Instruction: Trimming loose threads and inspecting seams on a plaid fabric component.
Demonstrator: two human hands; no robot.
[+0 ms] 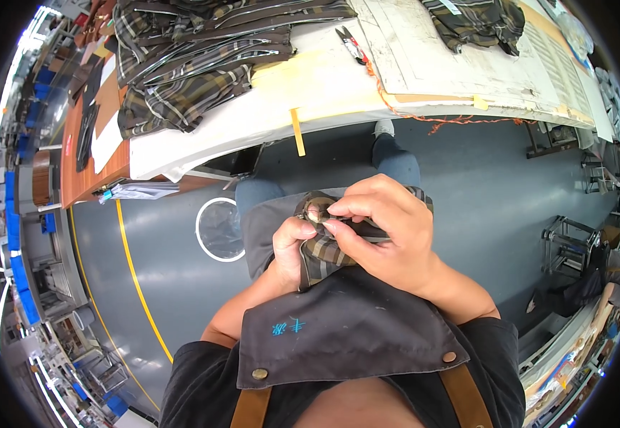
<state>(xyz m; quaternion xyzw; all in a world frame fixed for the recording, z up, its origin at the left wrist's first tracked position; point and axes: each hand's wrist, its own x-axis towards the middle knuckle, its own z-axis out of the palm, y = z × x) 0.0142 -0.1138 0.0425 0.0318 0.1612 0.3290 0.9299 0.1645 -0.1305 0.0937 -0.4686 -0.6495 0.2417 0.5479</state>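
In my lap, over a dark grey apron [338, 314], lies a brown, black and tan plaid cloth piece [324, 260]. My left hand [290, 250] is closed on its left side, the thumb on top and a fingertip showing through a fold. With thumb and fingers pinched together, my right hand [395, 225] grips the upper edge of the same cloth. Whether something small is also between those fingertips is too fine to make out. Part of the plaid cloth runs on behind my right hand, largely hidden.
Ahead is a white-topped table [274, 93] with stacked plaid garment pieces [181, 100] showing metallic zip strips. Thread snips [352, 46] lie there on an orange cord [402, 113]. Another plaid bundle [477, 25] rests at far right. A white-rimmed bin [198, 228] stands left of my legs.
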